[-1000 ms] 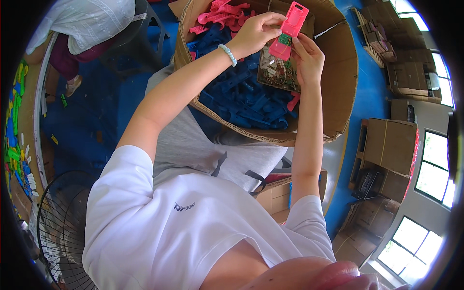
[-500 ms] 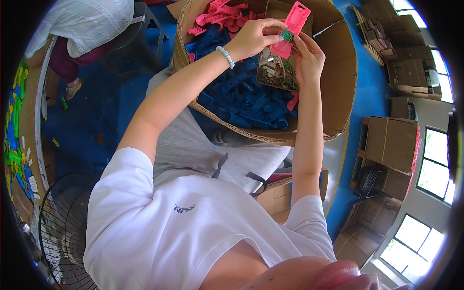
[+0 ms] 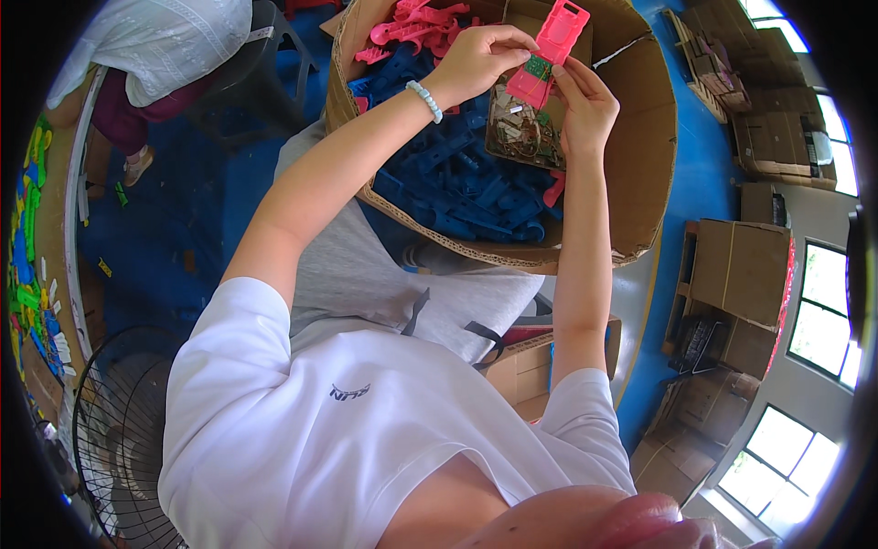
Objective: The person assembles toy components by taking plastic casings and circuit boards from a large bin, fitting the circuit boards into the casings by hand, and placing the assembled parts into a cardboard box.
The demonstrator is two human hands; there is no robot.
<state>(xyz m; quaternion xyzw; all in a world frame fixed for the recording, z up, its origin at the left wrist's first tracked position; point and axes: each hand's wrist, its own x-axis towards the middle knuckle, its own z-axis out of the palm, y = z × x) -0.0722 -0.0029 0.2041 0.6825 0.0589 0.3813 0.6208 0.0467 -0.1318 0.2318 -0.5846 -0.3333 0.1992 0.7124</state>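
Cardboard box [image 3: 637, 146] below oblong plastic casing [image 3: 562, 35] in right hand [image 3: 588, 108], left hand [image 3: 473, 62] narrow, hold unclear.

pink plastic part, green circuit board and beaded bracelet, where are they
Pink plastic part [image 3: 562, 33], head view: its upper panel.
Green circuit board [image 3: 540, 69], head view: its middle.
Beaded bracelet [image 3: 425, 101], head view: its beads mid-band.

Pink casing [image 3: 561, 35]: we record smooth moulded plastic, lightly glossy. Blue parts [image 3: 457, 188]: plastic, smooth, of softer sheen. Pink parts [image 3: 421, 32]: plastic, shiny along the ridges. Large carton [image 3: 633, 146]: brown corrugated cardboard, matt, its cut edge rough. T-shirt [image 3: 384, 430]: smooth white cloth. Trousers [image 3: 352, 270]: grey cloth, matt. Bracelet [image 3: 423, 99]: smooth pale beads, material uncertain to us. Fan guard [image 3: 119, 439]: thin dark wire, seemingly metal.
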